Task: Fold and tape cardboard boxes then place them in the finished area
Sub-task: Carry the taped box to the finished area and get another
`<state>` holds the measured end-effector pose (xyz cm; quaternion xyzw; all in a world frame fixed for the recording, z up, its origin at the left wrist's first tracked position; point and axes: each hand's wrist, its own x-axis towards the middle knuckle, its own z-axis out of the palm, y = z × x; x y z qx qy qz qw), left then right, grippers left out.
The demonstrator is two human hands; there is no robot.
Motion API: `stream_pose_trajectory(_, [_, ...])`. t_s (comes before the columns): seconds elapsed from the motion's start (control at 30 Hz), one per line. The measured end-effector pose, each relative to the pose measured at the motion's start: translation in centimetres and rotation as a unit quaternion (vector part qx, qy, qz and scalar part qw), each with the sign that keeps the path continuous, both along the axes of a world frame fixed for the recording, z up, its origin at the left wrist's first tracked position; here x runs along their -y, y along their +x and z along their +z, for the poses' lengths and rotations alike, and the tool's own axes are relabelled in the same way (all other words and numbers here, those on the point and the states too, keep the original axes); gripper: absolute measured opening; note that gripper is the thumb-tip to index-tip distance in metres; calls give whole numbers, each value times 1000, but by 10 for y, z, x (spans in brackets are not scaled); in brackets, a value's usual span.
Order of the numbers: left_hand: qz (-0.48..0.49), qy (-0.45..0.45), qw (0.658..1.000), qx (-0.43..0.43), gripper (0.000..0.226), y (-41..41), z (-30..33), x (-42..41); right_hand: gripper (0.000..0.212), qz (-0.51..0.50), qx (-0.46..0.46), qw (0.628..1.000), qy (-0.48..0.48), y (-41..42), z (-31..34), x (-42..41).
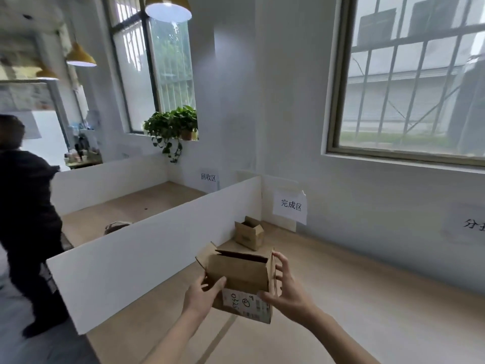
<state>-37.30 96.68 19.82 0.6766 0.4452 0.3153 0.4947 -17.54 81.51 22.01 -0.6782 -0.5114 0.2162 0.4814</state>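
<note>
A brown cardboard box (240, 278) with open top flaps and a white printed label on its near side is held up over the wooden table (354, 298). My left hand (203, 292) grips its left side, thumb on the near face. My right hand (284, 283) holds its right side, thumb under the lower corner and fingers curled round the right flap. A smaller brown box (248, 233) with open flaps sits further back on the table, near a white paper sign (290, 206) on the wall.
A white divider panel (157, 248) runs along the table's left edge, with another partitioned table (126, 208) behind it. A person in dark clothes (26, 219) stands at the far left. Windows and a potted plant (173, 127) line the white wall.
</note>
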Motion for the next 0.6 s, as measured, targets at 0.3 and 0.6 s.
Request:
stream_pose_trajectory(0.3, [-16, -22, 999, -40, 42, 39, -29, -148, 90, -2, 20, 1000, -11, 46, -57, -144])
stream_pose_trajectory(0.6, [-45, -53, 996, -53, 66, 81, -83, -262, 91, -40, 34, 998, -44, 81, -103, -246])
